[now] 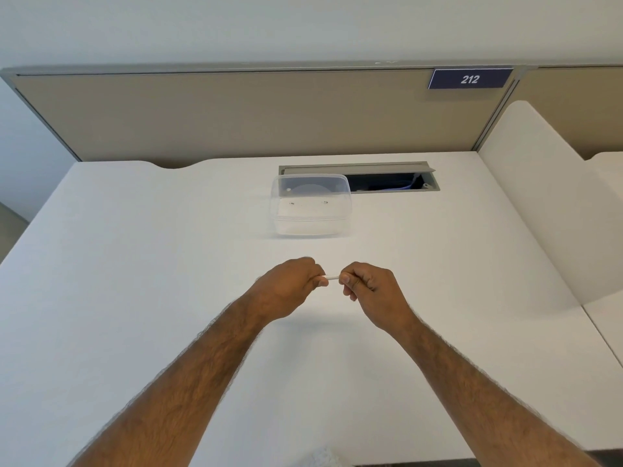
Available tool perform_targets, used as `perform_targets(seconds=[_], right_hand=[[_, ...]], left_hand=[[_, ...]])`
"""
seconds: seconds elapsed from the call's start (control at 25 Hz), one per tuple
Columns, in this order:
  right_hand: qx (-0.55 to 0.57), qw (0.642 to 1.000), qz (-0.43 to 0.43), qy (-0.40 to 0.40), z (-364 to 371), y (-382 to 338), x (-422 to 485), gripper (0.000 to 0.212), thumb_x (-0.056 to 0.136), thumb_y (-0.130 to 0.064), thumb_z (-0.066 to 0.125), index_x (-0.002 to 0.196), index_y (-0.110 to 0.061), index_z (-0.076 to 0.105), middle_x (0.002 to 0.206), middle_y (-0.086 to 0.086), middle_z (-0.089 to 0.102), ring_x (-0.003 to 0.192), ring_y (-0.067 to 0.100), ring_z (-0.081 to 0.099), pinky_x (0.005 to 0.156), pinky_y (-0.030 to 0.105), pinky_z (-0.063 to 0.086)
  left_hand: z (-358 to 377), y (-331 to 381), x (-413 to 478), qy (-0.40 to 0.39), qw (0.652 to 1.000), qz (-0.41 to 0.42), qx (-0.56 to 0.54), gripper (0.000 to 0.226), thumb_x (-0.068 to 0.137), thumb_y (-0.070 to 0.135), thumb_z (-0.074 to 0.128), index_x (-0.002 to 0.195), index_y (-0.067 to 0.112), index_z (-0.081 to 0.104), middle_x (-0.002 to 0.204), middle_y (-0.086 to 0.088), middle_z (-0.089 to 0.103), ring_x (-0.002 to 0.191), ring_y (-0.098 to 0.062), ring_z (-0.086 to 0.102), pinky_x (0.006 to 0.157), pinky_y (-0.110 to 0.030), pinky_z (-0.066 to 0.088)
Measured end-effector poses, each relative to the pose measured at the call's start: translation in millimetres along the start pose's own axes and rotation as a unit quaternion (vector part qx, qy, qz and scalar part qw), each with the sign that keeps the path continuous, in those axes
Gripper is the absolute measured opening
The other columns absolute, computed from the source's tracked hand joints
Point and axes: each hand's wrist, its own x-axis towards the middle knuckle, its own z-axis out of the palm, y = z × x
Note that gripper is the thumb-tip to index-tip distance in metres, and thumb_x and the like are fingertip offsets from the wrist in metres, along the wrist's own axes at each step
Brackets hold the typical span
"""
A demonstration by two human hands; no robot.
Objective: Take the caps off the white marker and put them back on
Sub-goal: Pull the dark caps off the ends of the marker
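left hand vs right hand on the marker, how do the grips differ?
The left hand shows its back, fingers curled out of sight; the right hand shows curled fingers with fingertips facing the camera. The left hand hides its end of the white marker; the right hand pinches its end at the fingertips. Both are closed on it above the desk.

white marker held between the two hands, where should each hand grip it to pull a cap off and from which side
Grip the white marker at its two ends, as now: left hand closing in from the left end, right hand from the right. It lies roughly level across the view, only a short middle stretch showing, so a pull apart along its length looks best. The caps themselves are hidden in the fists.
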Motion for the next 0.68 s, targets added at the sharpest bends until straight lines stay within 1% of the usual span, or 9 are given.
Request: perform_targets(seconds=[0.08,0.24,0.36,0.4,0.48,0.52,0.56,0.64,0.68], right_hand=[[0.005,1.0,0.007,-0.008,2,2,-3,0.022,0.099,-0.013,0.059,0.079,-0.019,0.068,0.068,0.003,0.067,0.06,0.009,0.056,0.059,0.019,0.046],[0.03,0.999,0.044,-0.013,8,4,-11,0.022,0.099,-0.01,0.058,0.08,-0.015,0.069,0.07,0.006,0.069,0.06,0.01,0.057,0.058,0.014,0.043],[0.054,0.997,0.058,-0.007,12,-1,-12,0.022,0.099,-0.01,0.057,0.081,-0.01,0.069,0.072,0.013,0.07,0.059,0.011,0.058,0.056,0.014,0.044],[0.058,0.997,0.059,-0.004,12,-3,-12,0.022,0.099,-0.01,0.056,0.081,-0.008,0.069,0.073,0.015,0.07,0.059,0.012,0.058,0.056,0.015,0.044],[0.055,0.997,0.061,-0.003,10,-7,-10,0.021,0.1,-0.01,0.056,0.083,-0.007,0.069,0.075,0.016,0.07,0.059,0.013,0.058,0.056,0.015,0.043],[0.053,0.996,0.065,-0.005,8,-8,-10,0.021,0.1,-0.01,0.056,0.083,-0.007,0.068,0.076,0.016,0.071,0.06,0.013,0.058,0.056,0.015,0.043],[0.052,0.996,0.07,-0.008,7,-8,-10,0.02,0.1,-0.01,0.056,0.084,-0.007,0.069,0.076,0.016,0.071,0.06,0.013,0.058,0.056,0.014,0.043],[0.048,0.996,0.074,-0.01,6,-8,-9,0.016,0.099,-0.011,0.058,0.088,-0.008,0.07,0.078,0.015,0.072,0.062,0.012,0.06,0.057,0.015,0.043],[0.048,0.996,0.074,-0.006,6,-8,-9,0.012,0.098,-0.011,0.06,0.093,-0.009,0.07,0.08,0.013,0.072,0.064,0.011,0.061,0.058,0.015,0.044]], left_hand=[[0,0,0,0.022,1.0,0.003,0.016,0.021,0.103,0.036,0.053,0.102,0.023,0.069,0.093,0.012,0.057,0.086,-0.013,0.055,0.077,-0.039,0.05],[1,-3,-4,0.059,0.998,-0.022,0.007,0.007,0.094,0.038,0.067,0.092,0.032,0.068,0.095,0.014,0.054,0.082,-0.01,0.057,0.066,-0.034,0.047],[7,0,-8,0.102,0.995,0.009,0.012,0.012,0.094,0.026,0.067,0.088,0.026,0.057,0.094,0.01,0.049,0.075,-0.017,0.058,0.063,-0.037,0.05],[8,1,-9,0.106,0.994,0.015,0.014,0.013,0.095,0.025,0.065,0.087,0.026,0.055,0.092,0.01,0.049,0.074,-0.018,0.057,0.063,-0.038,0.05],[7,-1,-10,0.094,0.996,0.009,-0.007,0.012,0.095,0.032,0.066,0.089,0.027,0.057,0.09,0.009,0.053,0.077,-0.016,0.056,0.066,-0.034,0.047],[5,-2,-10,0.079,0.997,0.006,-0.02,0.01,0.096,0.036,0.065,0.093,0.028,0.061,0.09,0.009,0.055,0.081,-0.014,0.055,0.069,-0.033,0.046],[3,-2,-9,0.06,0.998,0.005,-0.026,0.013,0.098,0.039,0.062,0.098,0.026,0.065,0.093,0.008,0.058,0.084,-0.013,0.056,0.074,-0.033,0.047],[2,0,-9,0.03,0.999,-0.003,-0.012,0.025,0.103,0.038,0.053,0.107,0.02,0.07,0.098,0.001,0.061,0.09,-0.017,0.057,0.083,-0.038,0.05],[1,1,-9,0.03,1.0,-0.006,0.0,0.027,0.105,0.036,0.05,0.109,0.018,0.07,0.099,-0.001,0.062,0.091,-0.019,0.058,0.084,-0.041,0.05]])
